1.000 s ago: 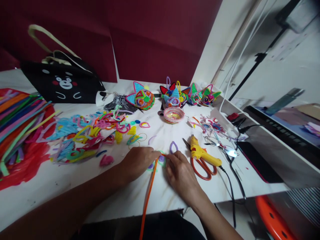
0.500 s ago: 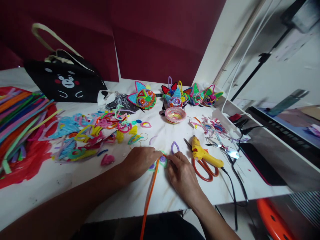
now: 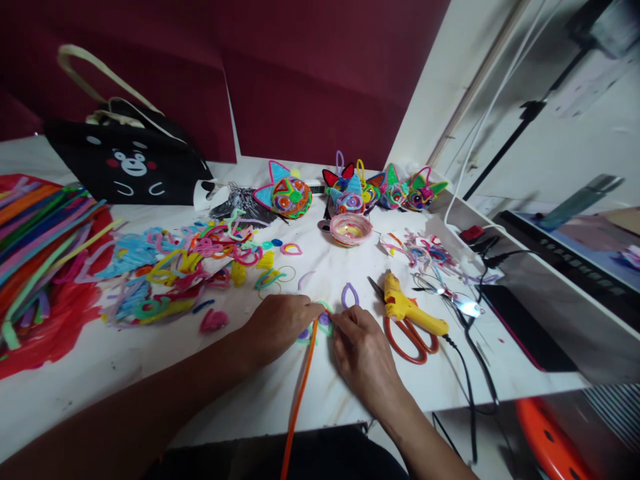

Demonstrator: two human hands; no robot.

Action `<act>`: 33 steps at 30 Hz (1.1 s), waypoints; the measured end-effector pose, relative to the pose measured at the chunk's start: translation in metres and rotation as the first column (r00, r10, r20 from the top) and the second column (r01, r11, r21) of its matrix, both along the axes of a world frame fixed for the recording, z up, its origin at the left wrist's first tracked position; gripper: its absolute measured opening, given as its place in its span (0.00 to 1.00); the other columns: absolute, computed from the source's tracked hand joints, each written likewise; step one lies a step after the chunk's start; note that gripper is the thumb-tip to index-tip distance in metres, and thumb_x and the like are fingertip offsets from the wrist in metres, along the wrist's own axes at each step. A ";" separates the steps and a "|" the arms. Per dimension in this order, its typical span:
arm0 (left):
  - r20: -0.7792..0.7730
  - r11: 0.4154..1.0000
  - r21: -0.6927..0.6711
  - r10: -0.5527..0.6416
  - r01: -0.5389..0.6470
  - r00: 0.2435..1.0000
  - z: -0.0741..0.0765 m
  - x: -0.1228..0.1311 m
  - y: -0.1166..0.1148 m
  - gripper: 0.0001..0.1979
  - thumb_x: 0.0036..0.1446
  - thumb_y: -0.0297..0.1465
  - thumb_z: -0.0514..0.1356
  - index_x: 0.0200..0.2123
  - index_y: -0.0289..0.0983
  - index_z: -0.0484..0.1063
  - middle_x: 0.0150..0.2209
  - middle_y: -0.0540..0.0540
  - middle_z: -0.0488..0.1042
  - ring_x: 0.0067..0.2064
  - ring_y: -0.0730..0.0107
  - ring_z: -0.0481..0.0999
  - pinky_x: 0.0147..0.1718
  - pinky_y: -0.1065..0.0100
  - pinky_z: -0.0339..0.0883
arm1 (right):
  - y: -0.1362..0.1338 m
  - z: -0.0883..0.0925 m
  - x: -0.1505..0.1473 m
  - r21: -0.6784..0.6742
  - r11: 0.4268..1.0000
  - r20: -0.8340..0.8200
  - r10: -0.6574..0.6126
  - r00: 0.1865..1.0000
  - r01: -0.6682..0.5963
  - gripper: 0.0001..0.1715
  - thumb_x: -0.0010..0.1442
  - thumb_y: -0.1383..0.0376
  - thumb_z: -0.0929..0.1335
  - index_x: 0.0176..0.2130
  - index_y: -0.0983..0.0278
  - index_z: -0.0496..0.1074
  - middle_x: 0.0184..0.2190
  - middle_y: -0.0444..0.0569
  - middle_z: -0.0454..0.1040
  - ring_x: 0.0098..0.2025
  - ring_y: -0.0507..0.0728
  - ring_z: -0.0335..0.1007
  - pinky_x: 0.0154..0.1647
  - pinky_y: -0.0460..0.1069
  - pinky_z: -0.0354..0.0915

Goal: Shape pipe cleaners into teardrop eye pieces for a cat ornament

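Observation:
My left hand (image 3: 280, 328) is closed, its fingertips pressed on the upper end of an orange pipe cleaner (image 3: 301, 390), whose long tail hangs over the table's front edge. From the other side my right hand (image 3: 364, 343) pinches at the same bent end; its fingertips partly hide what they grip. Beneath the fingers lies a piece of mint-green pipe cleaner with purple coils (image 3: 325, 323), partly covered by both hands. Just beyond my right hand is a purple pipe cleaner loop (image 3: 350, 294).
Right of my hands lie a yellow glue gun (image 3: 411, 312), orange-handled scissors (image 3: 411, 343) and a black phone-like slab (image 3: 525, 330). A pink bowl (image 3: 351, 230) and several cat-face ornaments (image 3: 287, 193) stand behind. Leftward are loose pipe cleaner pieces (image 3: 185, 267) and a black bag (image 3: 130, 157).
My right fingertips have shifted very slightly at the bent orange end. My left hand keeps its place, and the view has tilted a little.

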State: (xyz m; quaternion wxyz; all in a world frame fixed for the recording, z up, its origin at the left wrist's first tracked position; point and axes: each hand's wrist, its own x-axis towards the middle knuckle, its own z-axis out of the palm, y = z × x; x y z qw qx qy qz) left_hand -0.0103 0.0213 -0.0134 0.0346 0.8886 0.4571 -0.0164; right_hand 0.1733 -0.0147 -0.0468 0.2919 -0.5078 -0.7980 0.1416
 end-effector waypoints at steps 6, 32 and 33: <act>0.007 1.000 -0.025 0.009 -0.009 1.000 0.002 0.001 0.000 0.08 0.64 0.28 0.55 0.43 0.41 0.74 0.32 0.49 0.73 0.33 0.66 0.74 0.25 0.69 0.54 | -0.001 -0.002 -0.002 0.038 0.999 0.050 -0.010 0.999 0.008 0.15 0.58 0.73 0.63 0.41 0.68 0.76 0.36 0.54 0.69 0.38 0.60 0.64 0.40 0.54 0.64; 0.198 0.998 -0.046 -0.030 0.040 0.980 -0.011 -0.002 0.005 0.10 0.67 0.29 0.50 0.42 0.38 0.72 0.34 0.47 0.72 0.35 0.69 0.73 0.32 0.72 0.64 | -0.003 -0.006 0.000 0.072 0.997 -0.068 -0.036 0.997 0.041 0.14 0.62 0.72 0.62 0.43 0.66 0.74 0.36 0.53 0.69 0.38 0.58 0.65 0.42 0.54 0.67; 0.203 0.998 -0.044 -0.029 0.039 0.979 -0.012 -0.001 0.005 0.10 0.66 0.29 0.51 0.41 0.38 0.72 0.34 0.48 0.72 0.35 0.70 0.73 0.32 0.72 0.64 | -0.004 -0.006 0.000 0.074 0.997 -0.064 -0.031 0.997 0.036 0.15 0.62 0.73 0.62 0.43 0.67 0.74 0.36 0.53 0.69 0.38 0.59 0.65 0.42 0.54 0.67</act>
